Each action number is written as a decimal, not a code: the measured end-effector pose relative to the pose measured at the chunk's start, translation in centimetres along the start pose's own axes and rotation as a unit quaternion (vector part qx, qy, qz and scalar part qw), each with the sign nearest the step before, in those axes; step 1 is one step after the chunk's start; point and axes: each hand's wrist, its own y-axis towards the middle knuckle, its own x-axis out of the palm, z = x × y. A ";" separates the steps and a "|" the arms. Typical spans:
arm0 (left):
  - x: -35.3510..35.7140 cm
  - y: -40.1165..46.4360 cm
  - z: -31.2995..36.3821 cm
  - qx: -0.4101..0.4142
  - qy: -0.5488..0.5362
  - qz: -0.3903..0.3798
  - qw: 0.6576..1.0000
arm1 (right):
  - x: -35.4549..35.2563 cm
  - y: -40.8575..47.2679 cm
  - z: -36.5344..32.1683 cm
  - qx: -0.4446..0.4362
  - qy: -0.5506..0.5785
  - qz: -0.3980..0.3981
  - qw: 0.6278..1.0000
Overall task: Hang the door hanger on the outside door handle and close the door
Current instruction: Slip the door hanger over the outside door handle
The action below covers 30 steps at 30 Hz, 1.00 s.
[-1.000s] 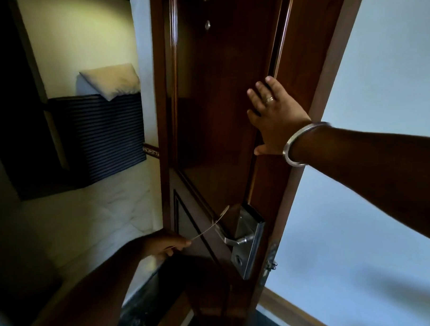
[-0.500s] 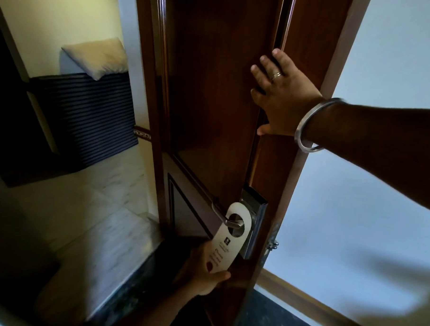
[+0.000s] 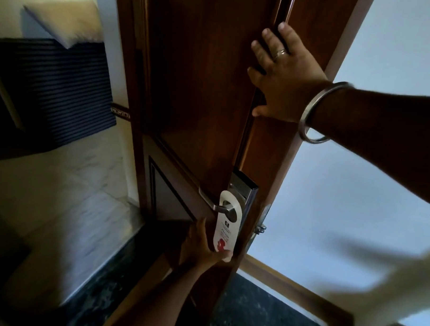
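The left hand [image 3: 203, 248] pinches the door hanger's [image 3: 227, 225] bottom edge, settling it on the handle [image 3: 217, 202]; the right hand [image 3: 284, 77], flat and ungripping, steadies the door's [image 3: 200, 88] edge.

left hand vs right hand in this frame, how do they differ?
The left hand is low, below the door handle, pinching the bottom of the door hanger; the right hand is high, pressed against the door edge. The left hand's fingers curl around the card; the right hand's are spread flat. The right hand shows a ring and a bracelet; none shows on the left hand. Both are bare.
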 end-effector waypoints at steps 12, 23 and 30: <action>-7.7 6.7 6.7 0.412 0.242 0.026 0.878 | 1.1 -0.1 -0.2 -0.005 0.010 -0.003 1.000; -10.1 5.1 5.1 0.360 0.207 -0.035 0.909 | -3.2 -0.8 -1.2 -0.016 0.024 -0.025 0.999; -17.7 -0.9 -1.9 0.348 0.239 0.040 0.906 | -14.4 -0.7 -4.1 -0.066 0.057 -0.029 0.996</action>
